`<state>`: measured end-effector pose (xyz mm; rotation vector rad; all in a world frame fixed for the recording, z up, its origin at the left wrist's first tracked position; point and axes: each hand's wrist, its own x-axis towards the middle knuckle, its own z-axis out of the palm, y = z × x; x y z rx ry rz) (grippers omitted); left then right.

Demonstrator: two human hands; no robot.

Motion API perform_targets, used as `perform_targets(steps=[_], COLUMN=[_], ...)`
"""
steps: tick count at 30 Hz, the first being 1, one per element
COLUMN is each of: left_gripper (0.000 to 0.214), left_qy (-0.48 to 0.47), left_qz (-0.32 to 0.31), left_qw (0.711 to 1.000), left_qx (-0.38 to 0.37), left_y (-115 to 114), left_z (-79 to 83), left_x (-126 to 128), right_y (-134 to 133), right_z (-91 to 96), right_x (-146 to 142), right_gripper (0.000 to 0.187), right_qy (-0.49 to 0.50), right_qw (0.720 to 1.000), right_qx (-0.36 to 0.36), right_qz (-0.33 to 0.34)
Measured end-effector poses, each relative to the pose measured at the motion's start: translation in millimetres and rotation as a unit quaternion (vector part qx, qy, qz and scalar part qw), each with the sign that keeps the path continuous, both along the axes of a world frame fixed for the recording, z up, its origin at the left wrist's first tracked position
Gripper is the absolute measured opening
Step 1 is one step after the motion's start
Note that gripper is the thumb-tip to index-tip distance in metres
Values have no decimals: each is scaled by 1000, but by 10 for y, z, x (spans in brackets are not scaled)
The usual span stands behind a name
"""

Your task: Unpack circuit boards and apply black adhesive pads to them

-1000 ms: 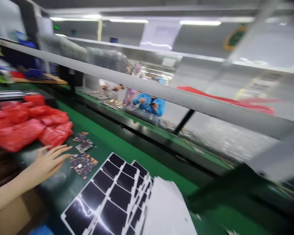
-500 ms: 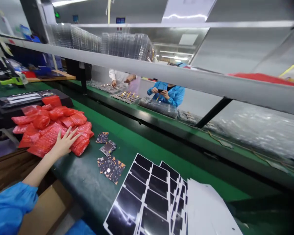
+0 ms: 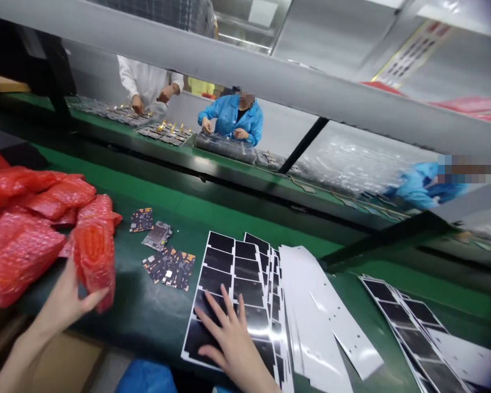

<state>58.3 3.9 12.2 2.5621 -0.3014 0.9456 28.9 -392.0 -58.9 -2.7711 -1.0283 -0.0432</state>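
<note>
- Fingers (image 3: 93,300) of the left hand (image 3: 57,303) grasp a red bubble-wrap bundle (image 3: 94,251), beside a red pile (image 3: 20,234) on the green surface (image 3: 135,319).
- Glossy and rounded, the bundle shows folded layers; any contents are hidden.
- Right hand (image 3: 239,346): fingers spread open, touching black-panelled white sheets (image 3: 219,262).
- Circuit boards (image 3: 175,267) lie between.

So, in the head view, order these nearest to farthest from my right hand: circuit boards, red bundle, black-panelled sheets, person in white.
1. Black-panelled sheets: under your right hand.
2. Circuit boards: to its left.
3. Red bundle: farther left, in your left hand.
4. Person in white: on the far side.
</note>
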Motion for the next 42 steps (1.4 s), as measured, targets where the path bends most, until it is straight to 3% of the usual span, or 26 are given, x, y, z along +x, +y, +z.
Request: perform_targets(steps=[2,6,10,13,16,18,20,22,23,25,26,28,30,31,34,38,42], left_gripper=[23,61,66,64,67,67,69,78,74,60,55,53,63,67,54,13,21], left_qy=[-26,-88,-77,-74,-41,45,161,205,204,173,142,99,66,47,32,44,24], left_qz=[-105,-162,-205,-226,-230,-220,-196,-177,-182,-207,-211,-205,-208,-209,-206,-251,-217], left_qw=[993,951,929,927,940,959,967,957,950,947,953,966,974,977,977,967,976], left_qx=[50,247,300,289,248,170,32,-107,-153,-178,-162,-124,-56,-17,43,11,-24], left_y=[-250,-941,-1535,-1785,-1885,-1894,-1895,-1930,-1968,-2069,-2118,-2172,-2137,-2086,-1849,-1573,-1547], left_z=[-66,-88,-159,-237,-191,-73,62,149,162,132,97,16,-49,-69,-70,6,37], left_x=[53,242,414,599,746,748,658,498,402,199,102,-53,-130,-140,-119,-133,-197], right_y=[-66,-501,-838,-917,-943,-908,-766,-484,-301,84,254,494,587,593,547,507,571], right_z=[49,56,-35,-119,-138,-74,59,237,327,486,549,641,697,714,722,650,574], right_x=[41,-12,-85,-51,-1,-1,-27,-46,-37,28,80,190,256,264,217,153,107], right_gripper=[70,57,50,47,45,44,52,88,107,120,114,98,92,90,84,82,94], right_qy=[74,119,93,62,51,17,-38,-18,22,146,232,317,360,376,422,492,543], right_qw=[996,985,979,979,978,973,951,890,837,683,611,449,378,372,399,421,473], right_qx=[-23,5,65,101,126,162,263,439,541,709,750,835,851,846,808,754,688], right_qz=[-50,-128,-172,-165,-158,-161,-157,-124,-78,94,107,18,-46,-65,-102,-111,-88])
